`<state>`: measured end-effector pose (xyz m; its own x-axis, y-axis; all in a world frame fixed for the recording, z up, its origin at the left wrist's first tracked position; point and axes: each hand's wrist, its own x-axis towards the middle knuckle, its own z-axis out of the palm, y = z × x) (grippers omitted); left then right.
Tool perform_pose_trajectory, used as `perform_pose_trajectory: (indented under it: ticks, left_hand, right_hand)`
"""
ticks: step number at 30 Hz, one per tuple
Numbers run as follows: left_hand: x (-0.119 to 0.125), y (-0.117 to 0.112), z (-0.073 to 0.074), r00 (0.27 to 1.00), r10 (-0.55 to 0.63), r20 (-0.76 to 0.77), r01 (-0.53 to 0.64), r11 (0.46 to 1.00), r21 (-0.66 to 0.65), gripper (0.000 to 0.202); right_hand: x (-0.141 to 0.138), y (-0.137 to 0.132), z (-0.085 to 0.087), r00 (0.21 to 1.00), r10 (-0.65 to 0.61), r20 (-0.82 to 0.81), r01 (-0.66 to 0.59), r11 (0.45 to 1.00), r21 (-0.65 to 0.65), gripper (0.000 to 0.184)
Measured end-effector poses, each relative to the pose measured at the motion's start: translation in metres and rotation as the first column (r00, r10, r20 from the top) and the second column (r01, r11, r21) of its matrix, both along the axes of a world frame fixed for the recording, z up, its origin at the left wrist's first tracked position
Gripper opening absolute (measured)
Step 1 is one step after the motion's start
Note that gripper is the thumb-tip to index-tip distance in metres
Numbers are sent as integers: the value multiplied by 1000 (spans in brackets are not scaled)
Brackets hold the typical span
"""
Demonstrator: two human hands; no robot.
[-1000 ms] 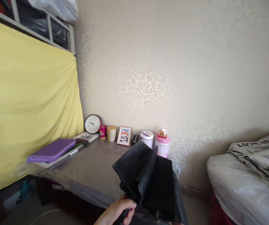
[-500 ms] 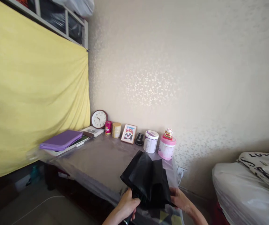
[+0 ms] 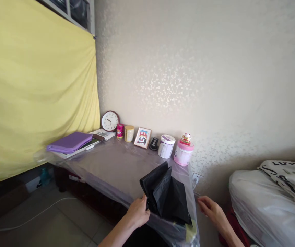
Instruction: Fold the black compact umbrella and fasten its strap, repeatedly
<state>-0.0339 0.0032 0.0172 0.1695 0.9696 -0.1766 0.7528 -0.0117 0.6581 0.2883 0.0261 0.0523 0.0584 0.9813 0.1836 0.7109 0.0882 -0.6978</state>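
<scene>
Item: black umbrella (image 3: pixel 166 192), canopy folded into loose, unfastened pleats. Location: over the near right corner of the tabletop (image 3: pixel 116 168); whether its underside touched the plastic cover could not be told from this angle.

Handling, as judged: light for its bulk; thin, soft, rather slippery cloth, presumably over stiff, slender ribs that would bend if squeezed hard. Best hold: the handle end, the second hand gathering the pleats flat rather than tugging one edge.

Left hand (image 3: pixel 139 212): closed on the umbrella's handle end, the handle itself mostly covered. Right hand (image 3: pixel 212 211): past the tabletop's right edge, fingers loosely curled with a small gap at the tips, nothing visible in them, apart from the cloth.

Changes since half a second earlier: the right hand, then at the canopy's right edge, had come away to the right; the pleats stood more sharply separated; less of the handle showed below the left hand.

Surroundings, outward: pink-lidded tub (image 3: pixel 183 156) bearing a figurine (image 3: pixel 186 138); white canister (image 3: pixel 166 149); small black object (image 3: pixel 153 144); framed panda picture (image 3: pixel 142 138); pale jar (image 3: pixel 129 133); magenta can (image 3: pixel 120 131); round clock (image 3: pixel 109 120); purple folder (image 3: pixel 70 141); yellow curtain (image 3: pixel 34 85) at far left.
</scene>
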Motion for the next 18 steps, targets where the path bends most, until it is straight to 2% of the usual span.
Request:
perform_pose_trajectory:
  ticks: [4, 6, 9, 12, 15, 18]
  left_hand:
    - [7, -8, 4, 996, -2, -94, 9, 997, 76, 57]
    - [8, -10, 7, 996, -14, -91, 22, 996, 81, 61]
    - [5, -12, 10, 998, -51, -32, 52, 998, 46, 64]
    - [1, -13, 8, 978, -96, 185, 109, 992, -63, 65]
    - [2, -13, 5, 910, -50, 411, 115, 984, -134, 70]
    - [4, -15, 4, 930, -7, 368, 63, 988, -138, 74]
  right_hand:
    - [-35, 4, 27, 992, 89, -90, -76, 987, 139, 38]
    - [-58, 6, 39, 992, 122, -33, -113, 972, 204, 36]
    - [-89, 9, 49, 969, 185, 164, -233, 907, 350, 28]
    - [-112, 11, 50, 906, 229, 355, -355, 868, 347, 30]
    - [-126, 13, 45, 857, 205, 473, -378, 874, 306, 37]
    - [-131, 17, 39, 829, 168, 534, -372, 879, 300, 38]
